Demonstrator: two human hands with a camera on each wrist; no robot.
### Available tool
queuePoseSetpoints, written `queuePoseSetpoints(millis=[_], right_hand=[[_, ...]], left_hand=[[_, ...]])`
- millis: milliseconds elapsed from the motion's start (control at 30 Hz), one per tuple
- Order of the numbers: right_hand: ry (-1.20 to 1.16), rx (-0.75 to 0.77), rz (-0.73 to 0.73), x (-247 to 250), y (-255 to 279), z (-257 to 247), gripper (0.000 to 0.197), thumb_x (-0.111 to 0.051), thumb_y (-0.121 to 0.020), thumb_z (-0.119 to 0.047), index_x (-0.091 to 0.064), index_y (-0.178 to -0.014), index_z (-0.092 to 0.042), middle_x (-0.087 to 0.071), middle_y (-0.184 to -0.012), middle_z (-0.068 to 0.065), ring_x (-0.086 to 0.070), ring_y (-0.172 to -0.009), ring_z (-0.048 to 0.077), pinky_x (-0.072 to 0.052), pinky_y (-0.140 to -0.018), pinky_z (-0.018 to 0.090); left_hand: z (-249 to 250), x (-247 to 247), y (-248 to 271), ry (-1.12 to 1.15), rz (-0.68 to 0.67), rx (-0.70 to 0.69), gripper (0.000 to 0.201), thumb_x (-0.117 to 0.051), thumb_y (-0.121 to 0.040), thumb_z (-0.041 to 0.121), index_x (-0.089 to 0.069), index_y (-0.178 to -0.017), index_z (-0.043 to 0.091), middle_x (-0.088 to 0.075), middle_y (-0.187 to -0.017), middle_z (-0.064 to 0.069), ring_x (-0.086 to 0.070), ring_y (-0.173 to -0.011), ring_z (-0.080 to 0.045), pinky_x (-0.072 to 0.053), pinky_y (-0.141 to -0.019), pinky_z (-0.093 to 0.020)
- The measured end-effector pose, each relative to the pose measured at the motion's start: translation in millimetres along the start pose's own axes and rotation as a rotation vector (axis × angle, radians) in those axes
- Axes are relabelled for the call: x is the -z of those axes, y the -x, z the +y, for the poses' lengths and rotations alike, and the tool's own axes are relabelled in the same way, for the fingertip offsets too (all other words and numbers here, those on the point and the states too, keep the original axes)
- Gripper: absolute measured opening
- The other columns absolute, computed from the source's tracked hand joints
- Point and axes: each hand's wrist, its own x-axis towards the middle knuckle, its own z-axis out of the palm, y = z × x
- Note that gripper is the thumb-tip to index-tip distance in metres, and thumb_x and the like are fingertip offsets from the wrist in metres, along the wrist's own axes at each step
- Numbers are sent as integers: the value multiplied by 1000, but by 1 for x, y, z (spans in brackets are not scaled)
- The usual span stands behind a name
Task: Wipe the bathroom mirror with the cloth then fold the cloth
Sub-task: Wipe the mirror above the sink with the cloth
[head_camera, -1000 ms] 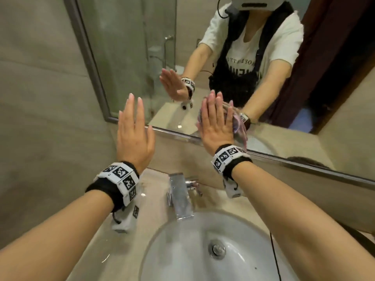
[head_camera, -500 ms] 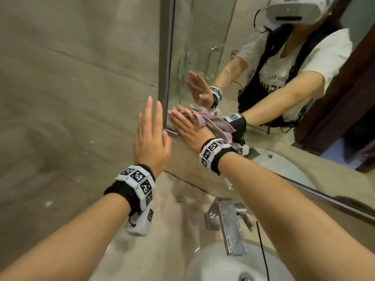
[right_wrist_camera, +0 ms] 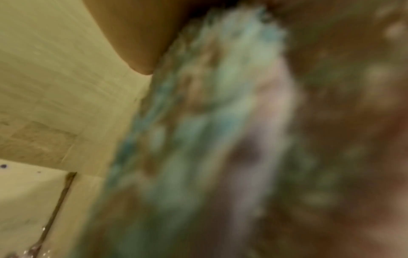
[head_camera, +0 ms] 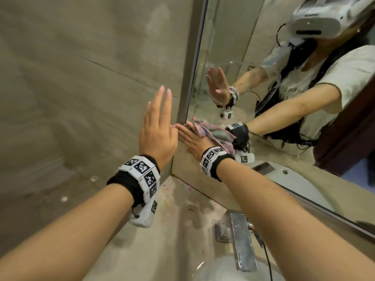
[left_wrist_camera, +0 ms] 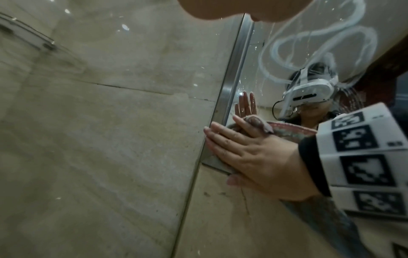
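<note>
My right hand lies flat with straight fingers and presses a pink and teal cloth against the mirror, at its lower left corner by the metal frame. The left wrist view shows the same right hand on the corner, with a fold of the cloth over the fingers. In the right wrist view the cloth is a blur. My left hand stands upright and flat beside the frame, holding nothing. I cannot tell whether it touches the wall. White smear loops mark the glass higher up.
A tiled side wall meets the mirror at the left. Below are a stained counter, a chrome faucet and the white basin. A thin black cable hangs by the faucet.
My right hand has slid the cloth left along the mirror's bottom edge into the lower left corner. The view has swung left with it. My left hand stays raised and flat.
</note>
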Motion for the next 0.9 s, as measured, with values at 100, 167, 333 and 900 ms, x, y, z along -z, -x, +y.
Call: queuePoseSetpoints(millis=[100, 167, 333, 900], right_hand=[[-110, -14, -17, -5, 2, 0, 65, -28, -98, -25, 9, -148, -6, 8, -158, 10, 6, -146, 24, 7, -115, 44], [-180, -40, -13, -7, 13, 6, 64, -28, -95, -15, 6, -148, -6, 7, -158, 10, 5, -146, 23, 12, -115, 45], [-332, -160, 156, -5, 63, 51, 62, -22, -83, -17, -35, -142, -6, -33, -151, 10, -29, -140, 27, 12, -113, 45], [-492, -1138, 390, 80, 163, 312, 61, -24, -99, -34, -1, -150, -11, 3, -159, 10, 4, -146, 29, 10, -113, 46]], left_hand=[[-6, 5, 6, -23, -6, -45, 69, -41, -75, 0, -29, -142, -2, -32, -148, -22, -31, -135, -28, -28, -113, -46], [-4, 7, 6, -45, -30, -45, 68, -41, -76, -1, -28, -143, -1, -30, -149, -22, -30, -136, -28, -25, -115, -44], [19, 12, -26, -67, -1, -137, 65, -47, -80, 1, -30, -142, 0, -35, -148, -18, -29, -137, -25, -17, -116, -38], [82, 105, -228, -361, -2, -190, 60, -38, -87, 2, -19, -144, -8, -17, -153, -25, -10, -144, -35, -4, -118, -43]])
